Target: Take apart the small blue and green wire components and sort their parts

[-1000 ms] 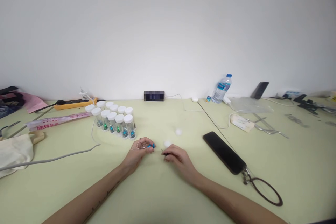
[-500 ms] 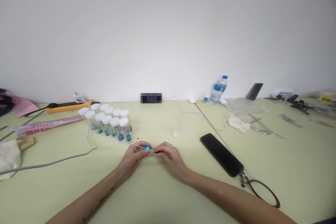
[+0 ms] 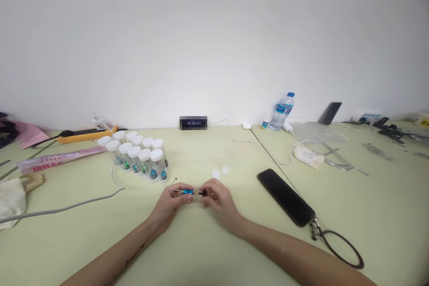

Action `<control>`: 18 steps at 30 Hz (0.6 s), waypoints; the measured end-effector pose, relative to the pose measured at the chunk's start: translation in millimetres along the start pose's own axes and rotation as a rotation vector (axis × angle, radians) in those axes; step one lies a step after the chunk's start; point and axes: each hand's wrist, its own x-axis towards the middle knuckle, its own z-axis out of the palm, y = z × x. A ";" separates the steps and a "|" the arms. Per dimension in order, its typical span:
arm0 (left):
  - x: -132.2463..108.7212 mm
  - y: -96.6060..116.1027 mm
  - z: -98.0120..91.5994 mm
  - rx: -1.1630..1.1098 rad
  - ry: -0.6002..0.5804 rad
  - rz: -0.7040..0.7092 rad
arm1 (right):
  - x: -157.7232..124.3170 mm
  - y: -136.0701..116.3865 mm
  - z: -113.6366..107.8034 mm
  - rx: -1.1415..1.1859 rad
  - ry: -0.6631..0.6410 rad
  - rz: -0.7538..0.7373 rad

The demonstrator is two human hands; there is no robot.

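Between the fingertips of my left hand (image 3: 170, 200) is a small shiny blue cylindrical part (image 3: 188, 191). A thin wire (image 3: 174, 187) extends leftward from that hand, with a small dark tip at its upper end. Facing it, my right hand (image 3: 219, 201) pinches a small black piece (image 3: 203, 193). A short gap separates the black piece from the blue part. Just beyond my right hand, two round white pieces (image 3: 215, 173) lie on the table.
Several clear tubes with white caps (image 3: 145, 163) stand together at the left. A phone (image 3: 285, 196) with a loop strap lies at the right. Farther back are a water bottle (image 3: 282, 111), an orange power strip (image 3: 87, 134) and a grey cable (image 3: 80, 206).
My right hand has shifted slightly right and turned, so the black piece shows more plainly, farther from the blue part. A second white piece is now visible beyond it.
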 end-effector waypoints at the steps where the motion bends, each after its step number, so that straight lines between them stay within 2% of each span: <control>1: -1.8 -1.1 2.3 -0.013 0.005 -0.009 | -0.6 0.5 0.4 -0.018 0.002 -0.025; 4: -6.8 -4.8 8.2 -0.024 -0.018 -0.026 | -1.7 0.9 0.3 -0.099 0.007 -0.081; 8: -9.3 -6.2 10.3 -0.006 -0.047 -0.004 | -2.5 0.3 0.0 -0.120 0.029 -0.074; 12: -8.3 -6.0 9.3 0.001 -0.030 -0.013 | -2.9 0.6 -0.1 -0.048 0.024 -0.071; 18: -5.3 -7.1 7.5 -0.099 0.017 0.041 | -4.0 -3.2 -1.3 -0.124 0.000 -0.156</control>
